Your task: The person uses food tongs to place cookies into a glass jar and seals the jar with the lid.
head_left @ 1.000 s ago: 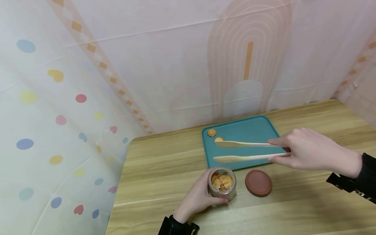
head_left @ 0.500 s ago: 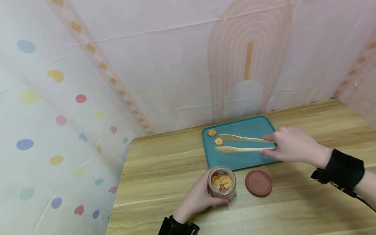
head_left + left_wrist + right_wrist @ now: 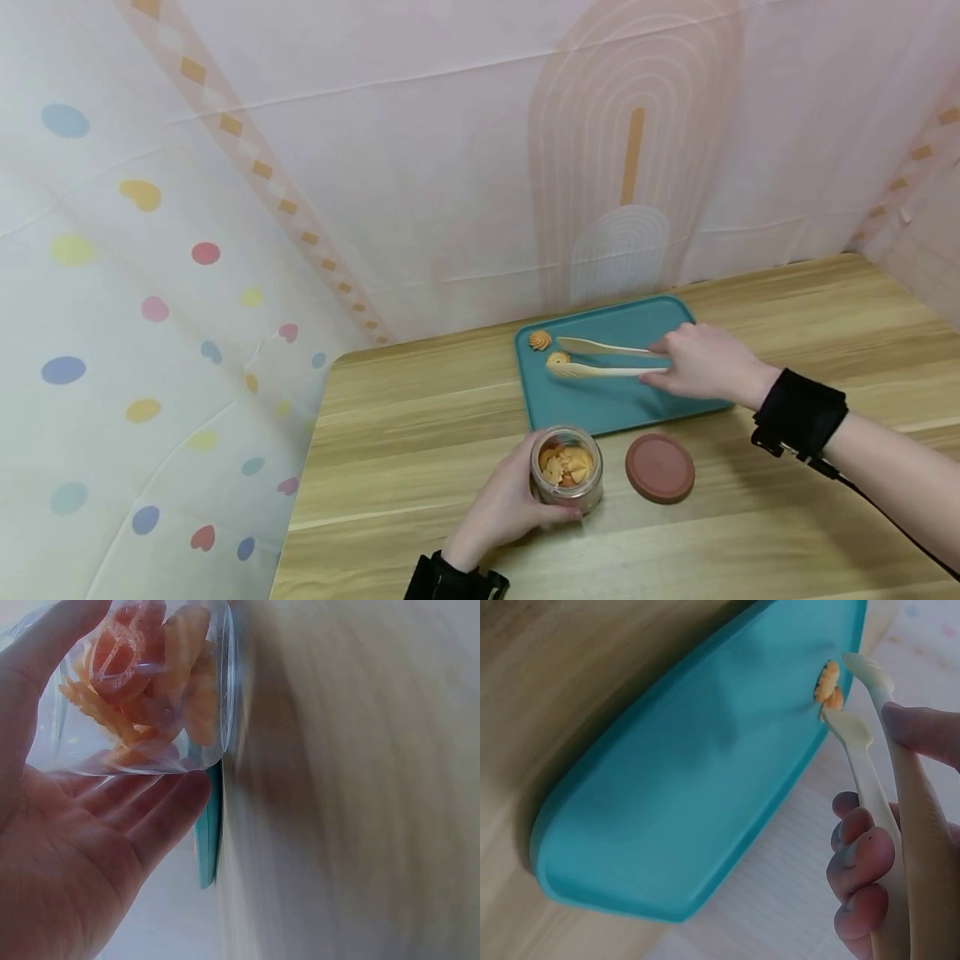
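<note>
My left hand (image 3: 510, 500) grips a clear glass jar (image 3: 567, 498) from its left side, fingers and thumb wrapped round it. Pale orange biscuits (image 3: 154, 675) of several shapes show through the jar wall in the left wrist view. In my right hand (image 3: 701, 362) is a pair of pale wooden tongs (image 3: 611, 372), held over the blue-green tray (image 3: 600, 410). Their tips stand apart around a piped ring cookie (image 3: 558, 358); whether they touch it I cannot tell. A swirled cookie (image 3: 540, 340) lies beyond it in the tray's far left corner.
A reddish-brown round lid (image 3: 660, 468) lies on the wooden table (image 3: 405, 433), right of the jar and in front of the tray. A patterned cloth (image 3: 450, 167) hangs behind the table. A cable trails from the right wrist band (image 3: 801, 412).
My right hand has moved left and away from me over the tray, bringing the tong tips to either side of the ring cookie. The left hand and jar stay in place.
</note>
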A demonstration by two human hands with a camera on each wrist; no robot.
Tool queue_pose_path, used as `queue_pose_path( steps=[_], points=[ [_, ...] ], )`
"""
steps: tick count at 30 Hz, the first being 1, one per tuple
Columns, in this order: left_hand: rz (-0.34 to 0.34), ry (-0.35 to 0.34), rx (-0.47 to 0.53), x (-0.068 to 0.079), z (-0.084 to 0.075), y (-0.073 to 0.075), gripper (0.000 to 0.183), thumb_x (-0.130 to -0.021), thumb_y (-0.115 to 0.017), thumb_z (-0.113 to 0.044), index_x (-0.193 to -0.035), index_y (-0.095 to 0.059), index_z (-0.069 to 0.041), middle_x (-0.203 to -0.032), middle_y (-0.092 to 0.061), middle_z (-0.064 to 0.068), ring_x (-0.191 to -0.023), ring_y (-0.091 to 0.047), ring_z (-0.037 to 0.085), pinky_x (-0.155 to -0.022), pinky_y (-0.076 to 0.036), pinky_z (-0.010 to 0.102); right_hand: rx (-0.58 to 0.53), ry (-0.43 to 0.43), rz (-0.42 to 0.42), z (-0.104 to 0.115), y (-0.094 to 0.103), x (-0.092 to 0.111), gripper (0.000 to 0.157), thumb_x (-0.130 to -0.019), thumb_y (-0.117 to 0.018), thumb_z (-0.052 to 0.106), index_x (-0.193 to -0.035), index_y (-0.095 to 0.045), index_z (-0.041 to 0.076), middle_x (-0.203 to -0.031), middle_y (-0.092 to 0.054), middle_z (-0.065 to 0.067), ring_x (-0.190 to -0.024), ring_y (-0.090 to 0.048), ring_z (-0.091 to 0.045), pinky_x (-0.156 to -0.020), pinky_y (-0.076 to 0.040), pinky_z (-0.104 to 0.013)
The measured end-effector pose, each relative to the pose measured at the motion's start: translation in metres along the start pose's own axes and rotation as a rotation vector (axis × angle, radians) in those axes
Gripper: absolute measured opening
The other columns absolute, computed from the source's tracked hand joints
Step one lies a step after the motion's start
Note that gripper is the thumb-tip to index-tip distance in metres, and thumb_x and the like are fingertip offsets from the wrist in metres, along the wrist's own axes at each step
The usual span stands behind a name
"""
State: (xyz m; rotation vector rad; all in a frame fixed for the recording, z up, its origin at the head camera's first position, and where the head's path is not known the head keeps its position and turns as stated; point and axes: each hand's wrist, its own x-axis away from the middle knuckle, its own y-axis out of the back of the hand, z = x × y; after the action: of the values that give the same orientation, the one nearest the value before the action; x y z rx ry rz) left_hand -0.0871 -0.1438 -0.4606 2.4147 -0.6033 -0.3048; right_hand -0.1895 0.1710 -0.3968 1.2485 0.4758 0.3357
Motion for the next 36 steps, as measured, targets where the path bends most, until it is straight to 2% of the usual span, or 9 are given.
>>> queue_pose_path(
  steps=[13,19,28,36],
  points=[
    [0.006,0.007,0.005,-0.0005,-0.0007,-0.0009,0.094,-0.066,-0.085,-0.042,-0.145,-0.035,-0.035,-0.135,-0.050,-0.011,-0.123,-0.046,0.005,-0.103,-0.038,0.036,-0.032,-0.020,0.021,0.0012,-0.0069,-0.0085,0.048,-0.080,-0.073,0.042,-0.105,-0.075,0.002,-0.085,-0.071,-0.007,-0.067,-0.062,-0.014,-0.058,-0.052,-0.035],
    [0.011,0.006,0.007,-0.0009,0.0008,-0.0017,0.093,-0.066,-0.085,-0.042,-0.144,-0.036,-0.035,-0.134,-0.050,-0.011,-0.122,-0.047,0.005,-0.103,-0.038,0.035,-0.012,0.003,0.013,-0.0002,-0.0103,-0.0098,0.047,-0.081,-0.072,0.043,-0.103,-0.075,0.002,-0.087,-0.071,-0.008,-0.071,-0.065,-0.020,-0.060,-0.054,-0.038],
    [0.007,0.006,0.006,-0.0003,0.0008,-0.0018,0.093,-0.066,-0.086,-0.041,-0.145,-0.036,-0.035,-0.135,-0.050,-0.011,-0.122,-0.046,0.005,-0.103,-0.038,0.035,0.000,0.049,-0.011,0.0008,-0.0097,-0.0099,0.043,-0.082,-0.072,0.041,-0.100,-0.076,0.002,-0.079,-0.069,-0.006,-0.062,-0.061,-0.014,-0.055,-0.053,-0.035],
    [0.006,0.008,-0.001,-0.0006,-0.0005,-0.0016,0.093,-0.066,-0.085,-0.041,-0.145,-0.036,-0.035,-0.134,-0.050,-0.011,-0.122,-0.047,0.005,-0.103,-0.039,0.035,0.000,0.050,-0.020,0.0001,-0.0062,-0.0093,0.043,-0.082,-0.072,0.040,-0.100,-0.076,0.001,-0.076,-0.069,-0.004,-0.060,-0.059,-0.010,-0.056,-0.052,-0.033]
  ],
)
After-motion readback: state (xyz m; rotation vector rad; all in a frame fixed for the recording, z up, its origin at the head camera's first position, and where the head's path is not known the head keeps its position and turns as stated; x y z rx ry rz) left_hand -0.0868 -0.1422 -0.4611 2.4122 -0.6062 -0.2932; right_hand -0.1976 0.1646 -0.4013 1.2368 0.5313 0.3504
